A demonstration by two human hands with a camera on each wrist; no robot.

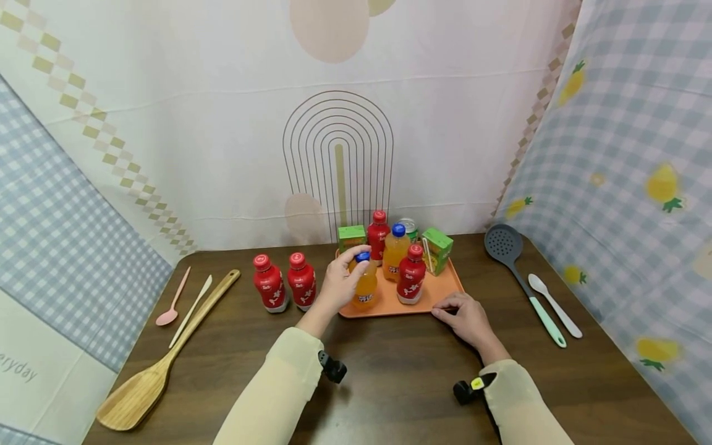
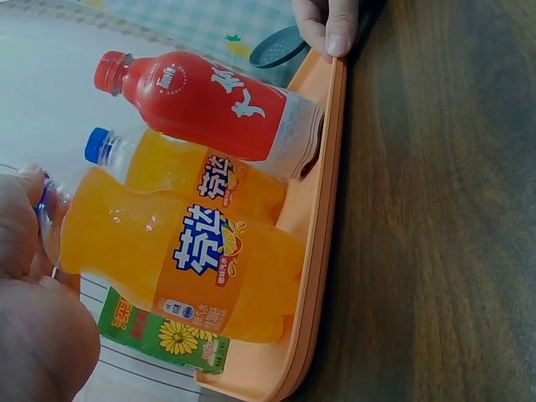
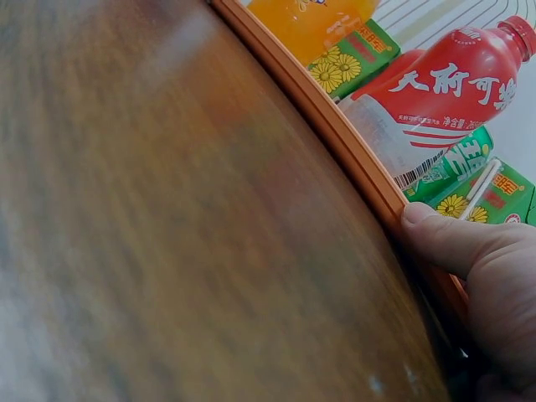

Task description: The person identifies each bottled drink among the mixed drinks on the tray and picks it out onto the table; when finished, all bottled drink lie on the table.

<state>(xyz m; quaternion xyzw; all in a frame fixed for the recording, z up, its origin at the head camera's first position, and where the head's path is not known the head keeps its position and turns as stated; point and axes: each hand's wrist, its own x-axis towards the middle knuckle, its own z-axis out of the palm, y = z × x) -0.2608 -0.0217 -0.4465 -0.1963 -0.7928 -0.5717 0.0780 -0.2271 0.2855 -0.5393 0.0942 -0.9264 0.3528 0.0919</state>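
My left hand [image 1: 340,279] pinches the neck, just at the blue cap, of an orange soda bottle [image 2: 180,251] that stands at the front left of an orange tray [image 1: 431,301]. My right hand [image 1: 466,318] grips the tray's front right corner, its thumb on the rim in the right wrist view. Also on the tray are a second orange soda bottle [image 1: 394,254], a red-labelled cola bottle [image 1: 411,275] in front, another red cola bottle [image 1: 378,235] behind, a green can [image 1: 410,230] and two green drink cartons, one at the right [image 1: 437,250] and one at the left [image 1: 351,235].
Two red cola bottles, one [image 1: 270,284] beside the other [image 1: 302,281], stand left of the tray. Farther left lie a pink spoon [image 1: 173,306], a white knife [image 1: 191,311] and a wooden spatula [image 1: 167,358]. A grey skimmer [image 1: 512,253] and white spoon [image 1: 553,304] lie right.
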